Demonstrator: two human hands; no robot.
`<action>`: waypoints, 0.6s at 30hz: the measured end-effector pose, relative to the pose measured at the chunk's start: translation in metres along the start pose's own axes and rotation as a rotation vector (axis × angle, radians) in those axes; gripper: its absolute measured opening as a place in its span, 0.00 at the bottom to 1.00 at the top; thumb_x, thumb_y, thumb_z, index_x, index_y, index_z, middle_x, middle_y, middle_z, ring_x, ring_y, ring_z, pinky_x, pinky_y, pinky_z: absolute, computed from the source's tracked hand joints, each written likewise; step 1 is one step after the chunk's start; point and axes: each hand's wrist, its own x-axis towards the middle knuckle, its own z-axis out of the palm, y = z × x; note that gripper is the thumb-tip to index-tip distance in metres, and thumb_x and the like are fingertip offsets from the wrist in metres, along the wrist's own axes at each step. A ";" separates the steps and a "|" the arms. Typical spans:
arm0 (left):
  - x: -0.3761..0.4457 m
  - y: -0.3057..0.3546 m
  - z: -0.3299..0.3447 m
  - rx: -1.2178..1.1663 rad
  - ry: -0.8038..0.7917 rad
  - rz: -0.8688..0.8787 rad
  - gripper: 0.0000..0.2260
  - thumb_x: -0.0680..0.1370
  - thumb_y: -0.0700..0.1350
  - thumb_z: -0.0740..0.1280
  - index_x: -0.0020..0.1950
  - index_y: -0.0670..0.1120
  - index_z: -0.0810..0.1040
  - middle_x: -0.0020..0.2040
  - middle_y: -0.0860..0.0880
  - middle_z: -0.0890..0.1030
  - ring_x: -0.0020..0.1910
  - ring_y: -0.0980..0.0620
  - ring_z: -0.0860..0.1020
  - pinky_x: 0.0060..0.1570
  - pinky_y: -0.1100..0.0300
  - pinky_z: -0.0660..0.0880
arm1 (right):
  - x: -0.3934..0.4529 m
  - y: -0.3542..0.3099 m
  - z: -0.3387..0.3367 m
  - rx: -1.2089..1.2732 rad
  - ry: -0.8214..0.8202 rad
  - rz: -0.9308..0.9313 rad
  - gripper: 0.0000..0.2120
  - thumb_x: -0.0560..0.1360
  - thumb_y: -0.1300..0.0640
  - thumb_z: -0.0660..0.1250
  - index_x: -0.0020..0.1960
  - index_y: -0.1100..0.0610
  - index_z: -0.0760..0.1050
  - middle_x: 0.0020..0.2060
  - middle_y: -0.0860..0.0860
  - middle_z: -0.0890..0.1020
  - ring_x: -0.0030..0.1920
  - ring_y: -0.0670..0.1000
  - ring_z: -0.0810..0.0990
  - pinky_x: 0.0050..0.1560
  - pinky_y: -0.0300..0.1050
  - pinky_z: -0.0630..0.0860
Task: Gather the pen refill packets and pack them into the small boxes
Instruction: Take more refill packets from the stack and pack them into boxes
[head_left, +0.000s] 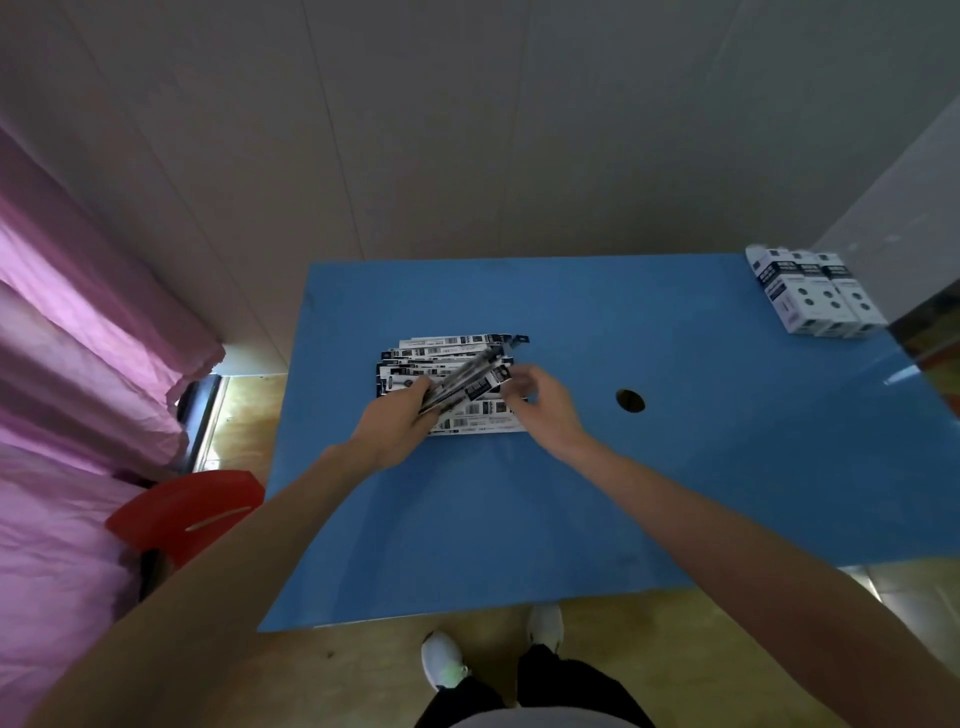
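Where the pale wall panels meet the floor, a blue table fills most of the view, seen from above by a standing person whose white shoes show at 6 o'clock. Pink curtain hangs along the whole 9 o'clock side, and a red stool stands just beside the table's edge at about 8 o'clock. A round hole pierces the tabletop slightly toward 3 o'clock from the centre.

At 2 o'clock, in the table's far corner, three small boxes stand side by side, touching one another, white with dark bands and dots, well apart from the hands.

Near the table's centre, leaning toward 10 o'clock, lies a loose pile of pen refill packets, long white strips with black print, overlapping in a rough fan on the blue surface.

Left hand reaches in from 7 o'clock, its fingers curled around a held bundle of packets that is tilted up over the pile, pointing toward 1 o'clock. Right hand comes from 4 o'clock and hovers at the bundle's far end, fingers loosely bent; motion blur hides whether the fingertips pinch a packet, so I cannot tell.
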 end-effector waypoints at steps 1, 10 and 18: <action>0.001 0.004 -0.001 -0.078 -0.009 -0.026 0.06 0.85 0.49 0.61 0.55 0.48 0.66 0.42 0.49 0.77 0.40 0.45 0.77 0.37 0.52 0.71 | 0.000 -0.002 -0.004 0.040 0.015 0.014 0.16 0.80 0.58 0.70 0.67 0.58 0.76 0.51 0.49 0.85 0.52 0.44 0.82 0.50 0.34 0.75; 0.002 0.079 0.000 -0.883 -0.233 -0.220 0.10 0.84 0.50 0.65 0.51 0.43 0.76 0.38 0.47 0.77 0.33 0.54 0.77 0.35 0.59 0.78 | -0.005 0.004 -0.053 0.386 0.076 0.209 0.19 0.80 0.47 0.69 0.64 0.59 0.79 0.52 0.50 0.83 0.53 0.50 0.81 0.54 0.46 0.75; 0.021 0.186 0.035 -0.944 -0.392 -0.290 0.16 0.82 0.56 0.68 0.53 0.43 0.74 0.35 0.47 0.80 0.32 0.48 0.75 0.35 0.57 0.72 | -0.040 0.044 -0.158 0.580 0.167 0.264 0.03 0.78 0.64 0.71 0.46 0.58 0.82 0.38 0.52 0.83 0.37 0.51 0.81 0.34 0.38 0.75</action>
